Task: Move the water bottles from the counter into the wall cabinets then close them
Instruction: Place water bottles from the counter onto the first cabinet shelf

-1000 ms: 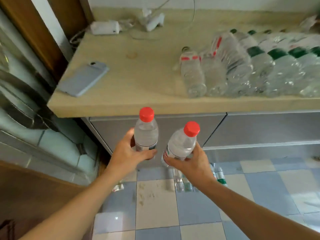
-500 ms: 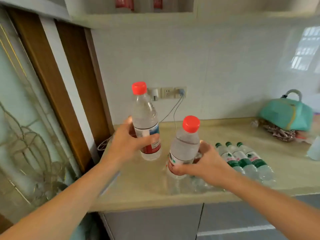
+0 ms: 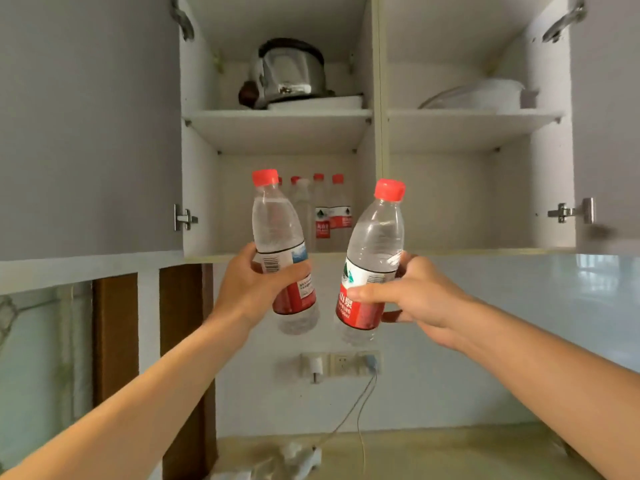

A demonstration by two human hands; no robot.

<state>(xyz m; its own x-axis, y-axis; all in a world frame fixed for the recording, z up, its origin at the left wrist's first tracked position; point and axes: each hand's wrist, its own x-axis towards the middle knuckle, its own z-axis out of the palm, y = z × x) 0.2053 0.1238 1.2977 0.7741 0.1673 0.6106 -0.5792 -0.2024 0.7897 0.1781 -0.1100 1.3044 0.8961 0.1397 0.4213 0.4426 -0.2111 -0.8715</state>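
My left hand (image 3: 256, 289) grips a red-capped water bottle (image 3: 277, 233), held almost upright in front of the left wall cabinet's lower shelf. My right hand (image 3: 412, 296) grips a second red-capped bottle (image 3: 374, 251), tilted with its cap leaning right. Both bottles are raised just below the cabinet's bottom edge (image 3: 485, 251). Several red-capped bottles (image 3: 329, 213) stand at the back of the left lower shelf. Both cabinet doors hang open: the left door (image 3: 86, 126) and the right door (image 3: 606, 116).
A steel kettle (image 3: 287, 74) sits on the left upper shelf, and white dishes (image 3: 485, 97) on the right upper shelf. The right lower compartment (image 3: 460, 202) holds nothing. Below are wall sockets (image 3: 341, 363) with a cable, and the counter (image 3: 433, 455) with a charger.
Both hands lifted their bottles from counter height up to the open wall cabinet. The view tilted upward from the counter to the cabinet shelves.
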